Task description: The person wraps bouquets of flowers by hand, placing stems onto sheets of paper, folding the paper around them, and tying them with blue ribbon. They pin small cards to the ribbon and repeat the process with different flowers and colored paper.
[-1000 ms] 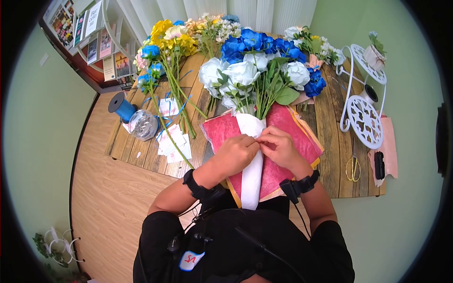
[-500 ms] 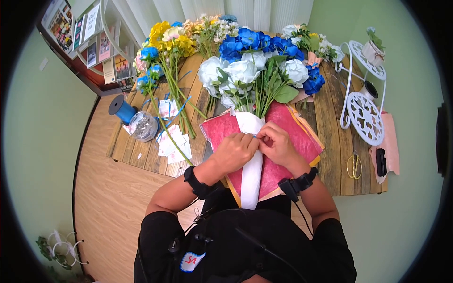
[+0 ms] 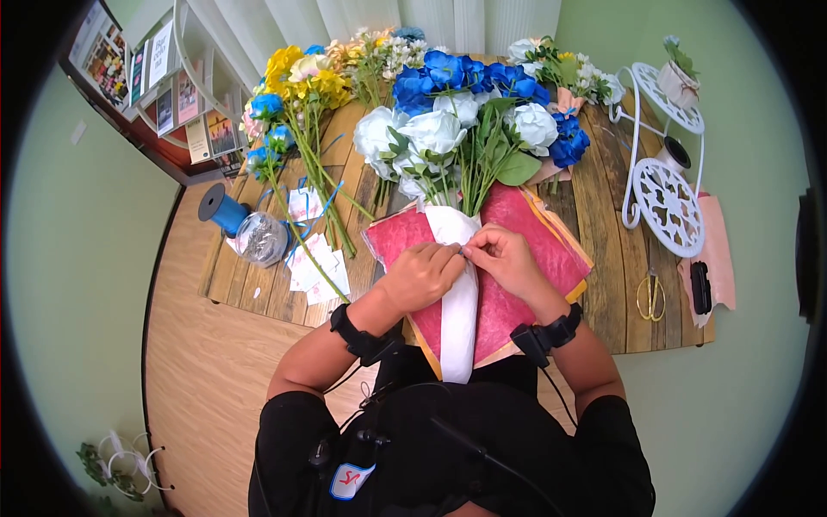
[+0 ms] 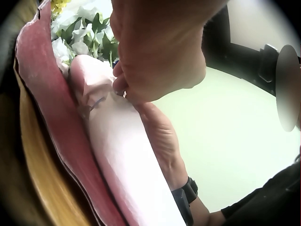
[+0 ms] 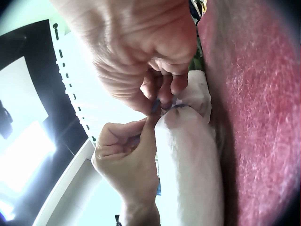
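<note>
A bouquet of white roses (image 3: 433, 131) and blue flowers (image 3: 444, 73) lies on the table, its stems bound in white paper (image 3: 459, 323). A thin blue ribbon (image 5: 182, 106) circles the paper below the blooms and cinches it. My left hand (image 3: 425, 277) and right hand (image 3: 510, 263) meet over this band, fingertips close together. Both pinch the ribbon at its knot, where a short blue bit (image 5: 156, 106) shows between the fingers. Pink-red wrapping sheets (image 3: 541, 246) with yellow edges lie beneath the wrapped stems.
Left on the table are loose flower stems (image 3: 314, 172), paper cards (image 3: 319, 267), a blue ribbon spool (image 3: 224, 208) and a clear jar (image 3: 261, 239). To the right stand a white metal stand (image 3: 668, 207), gold-handled scissors (image 3: 650, 297) and a black object (image 3: 701, 289) on pink paper.
Both hands stay at the band on the white paper, with only small shifts of the fingers. The head view has turned slightly; the bouquet keeps its place on the table.
</note>
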`<state>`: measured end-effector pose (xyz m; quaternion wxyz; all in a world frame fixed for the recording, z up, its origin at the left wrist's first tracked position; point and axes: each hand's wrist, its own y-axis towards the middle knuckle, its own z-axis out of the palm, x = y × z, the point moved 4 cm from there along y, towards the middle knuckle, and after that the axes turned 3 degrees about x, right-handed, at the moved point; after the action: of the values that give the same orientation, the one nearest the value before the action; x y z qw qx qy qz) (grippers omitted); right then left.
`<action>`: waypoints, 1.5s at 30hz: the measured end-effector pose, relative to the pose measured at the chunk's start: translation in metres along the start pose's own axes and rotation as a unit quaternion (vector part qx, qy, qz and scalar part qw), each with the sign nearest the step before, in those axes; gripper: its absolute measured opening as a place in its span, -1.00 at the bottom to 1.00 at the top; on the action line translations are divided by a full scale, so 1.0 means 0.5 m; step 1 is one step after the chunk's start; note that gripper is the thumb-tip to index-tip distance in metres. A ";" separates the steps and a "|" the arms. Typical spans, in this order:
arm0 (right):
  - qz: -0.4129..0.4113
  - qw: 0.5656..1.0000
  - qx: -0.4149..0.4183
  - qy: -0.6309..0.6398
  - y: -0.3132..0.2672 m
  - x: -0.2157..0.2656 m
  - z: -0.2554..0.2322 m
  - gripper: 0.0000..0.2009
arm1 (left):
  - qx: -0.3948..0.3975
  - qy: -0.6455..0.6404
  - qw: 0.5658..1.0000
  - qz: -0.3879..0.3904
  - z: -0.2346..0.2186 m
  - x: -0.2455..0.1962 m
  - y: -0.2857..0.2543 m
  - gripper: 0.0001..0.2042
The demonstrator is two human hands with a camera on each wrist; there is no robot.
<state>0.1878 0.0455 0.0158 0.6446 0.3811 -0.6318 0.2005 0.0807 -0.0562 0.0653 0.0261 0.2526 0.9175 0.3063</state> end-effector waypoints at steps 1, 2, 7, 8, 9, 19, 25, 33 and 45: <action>0.005 1.000 -0.001 0.022 0.001 -0.006 0.000 -0.94 | 0.009 0.000 1.000 -0.001 -0.002 -0.001 0.001 -0.87; 0.005 1.000 -0.002 0.022 0.001 -0.010 0.001 -0.94 | 0.018 0.000 1.000 -0.003 -0.003 -0.001 0.002 -0.86; 0.008 1.000 -0.012 0.020 0.002 -0.015 0.001 -0.94 | 0.031 -0.006 1.000 0.003 -0.005 0.001 0.003 -0.84; 0.008 1.000 -0.012 0.020 0.002 -0.015 0.002 -0.94 | 0.029 -0.007 1.000 0.005 -0.005 0.001 0.002 -0.83; 0.009 1.000 -0.015 0.012 0.002 -0.014 0.002 -0.94 | 0.029 -0.008 1.000 0.006 -0.004 0.001 0.002 -0.83; -0.013 0.993 -0.048 -0.106 -0.003 0.014 0.009 -0.94 | 0.023 0.000 1.000 0.011 -0.007 0.002 0.003 -0.81; -0.056 0.979 -0.052 -0.189 -0.006 0.041 0.010 -0.93 | 0.030 -0.013 0.999 -0.005 -0.017 0.003 0.000 -0.83; -0.095 0.947 -0.064 -0.302 -0.007 0.048 0.000 -0.85 | 0.053 -0.033 0.998 -0.026 -0.024 0.015 -0.013 -0.84; -0.097 0.948 -0.065 -0.297 -0.010 0.056 -0.002 -0.89 | 0.081 -0.047 0.995 -0.036 -0.027 0.021 -0.017 -0.86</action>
<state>0.1959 0.0369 0.0418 0.4674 0.4399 -0.7664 -0.0265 0.0650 -0.0645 0.0723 0.0599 0.2352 0.9455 0.2171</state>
